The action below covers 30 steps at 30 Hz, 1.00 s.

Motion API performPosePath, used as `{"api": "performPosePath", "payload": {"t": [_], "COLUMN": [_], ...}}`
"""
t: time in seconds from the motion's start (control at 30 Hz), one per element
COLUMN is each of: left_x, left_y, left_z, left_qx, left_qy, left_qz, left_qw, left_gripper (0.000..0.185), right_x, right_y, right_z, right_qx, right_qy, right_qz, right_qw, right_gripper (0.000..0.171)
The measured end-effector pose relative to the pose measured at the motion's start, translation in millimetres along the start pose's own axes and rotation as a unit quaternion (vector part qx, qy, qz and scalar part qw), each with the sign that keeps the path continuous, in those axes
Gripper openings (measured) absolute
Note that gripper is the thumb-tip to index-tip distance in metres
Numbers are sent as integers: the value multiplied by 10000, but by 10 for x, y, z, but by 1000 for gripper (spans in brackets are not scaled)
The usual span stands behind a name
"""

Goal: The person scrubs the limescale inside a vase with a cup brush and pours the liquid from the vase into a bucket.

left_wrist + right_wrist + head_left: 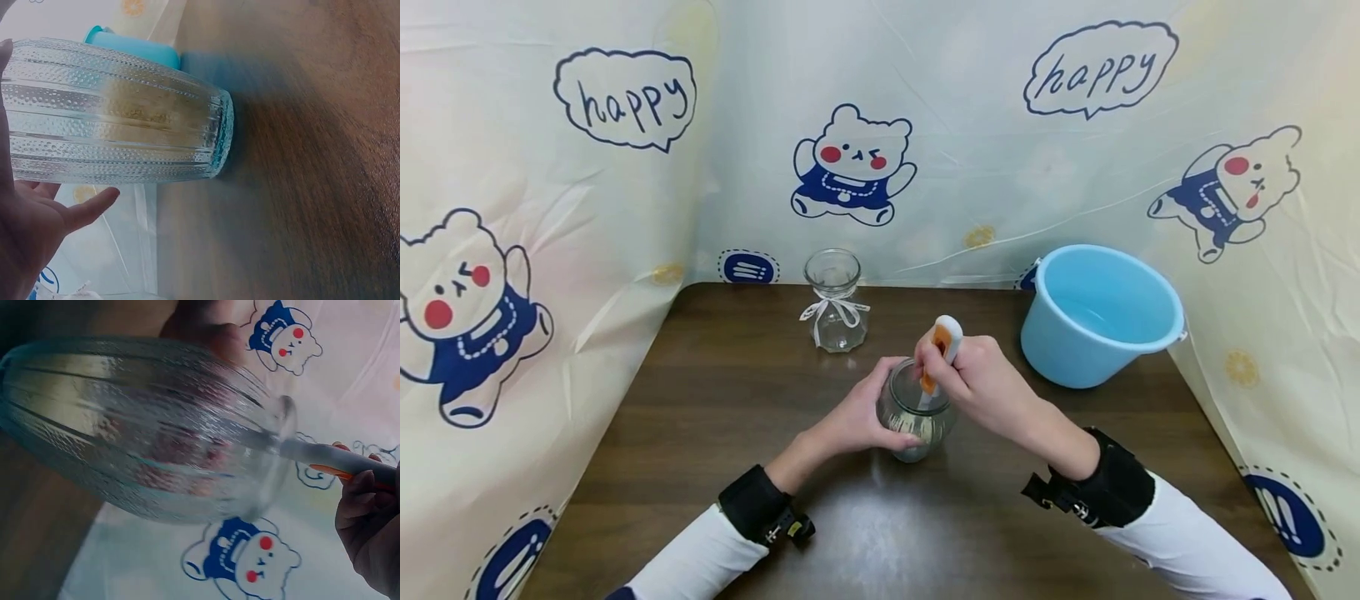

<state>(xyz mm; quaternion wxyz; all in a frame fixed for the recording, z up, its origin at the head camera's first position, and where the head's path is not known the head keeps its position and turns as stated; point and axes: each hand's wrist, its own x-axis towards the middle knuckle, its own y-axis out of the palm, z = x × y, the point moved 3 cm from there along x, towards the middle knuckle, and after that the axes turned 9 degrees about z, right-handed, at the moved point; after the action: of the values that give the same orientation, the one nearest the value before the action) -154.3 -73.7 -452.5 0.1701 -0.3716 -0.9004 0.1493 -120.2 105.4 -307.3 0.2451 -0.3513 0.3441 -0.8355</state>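
Observation:
In the head view, a ribbed glass jar (pixel 917 450) stands on the table, its open mouth upward. My left hand (pixel 861 412) grips its side, with the thumb across the near face. My right hand (pixel 992 383) holds a long tool (pixel 950 329) by its white-and-orange handle, steeply tilted, with the lower part inside the jar. The right wrist view shows the tool's pale shaft (pixel 312 453) passing through the jar's mouth. Low inside the jar is a pale yellow mass (pixel 147 115), blurred by the textured glass; whether it is the tool's head I cannot tell.
Behind the jar, a smaller glass vase (pixel 835 329) with a white ribbon bow stands on the dark wooden table (pixel 730 375). At the back right is a light blue bucket (pixel 1075 354). A printed cloth (pixel 970 167) hangs along the back and both sides.

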Motion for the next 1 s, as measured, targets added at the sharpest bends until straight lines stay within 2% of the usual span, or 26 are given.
{"api": "performPosePath", "payload": {"t": [0.13,0.23,0.33,0.43,0.6,0.7,0.83,1.0], "left_x": [16,31,37,31,11,6,7,14], "left_y": [-19,-32,-32,-18,14,21,18,7], "left_z": [-12,-18,-15,-5,22,28,11,-11], "left_qx": [26,48,23,-13,-90,-96,-44,-40], "left_qy": [83,145,167,173,149,123,107,191], "left_qz": [-49,-91,-90,-91,-40,-19,-62,-73], "left_qw": [10000,9998,9998,9998,9998,9999,9999,9998], "left_gripper": [96,97,97,96,96,97,96,96], "right_x": [78,134,158,141,69,36,42,84], "right_y": [-233,-450,-553,-466,-99,20,-75,-429], "right_z": [117,223,245,134,-148,-215,-135,117], "right_qx": [-297,-488,-582,-813,-1175,-1209,-1314,-1430], "right_qy": [-482,-896,-1159,-1337,-1299,-1206,-1296,-1524], "right_qz": [-650,-1357,-1741,-1784,-1210,-952,-1101,-1882], "right_qw": [9963,9855,9762,9714,9771,9807,9766,9596], "right_gripper": [35,47,49,49,47,46,46,51]}}
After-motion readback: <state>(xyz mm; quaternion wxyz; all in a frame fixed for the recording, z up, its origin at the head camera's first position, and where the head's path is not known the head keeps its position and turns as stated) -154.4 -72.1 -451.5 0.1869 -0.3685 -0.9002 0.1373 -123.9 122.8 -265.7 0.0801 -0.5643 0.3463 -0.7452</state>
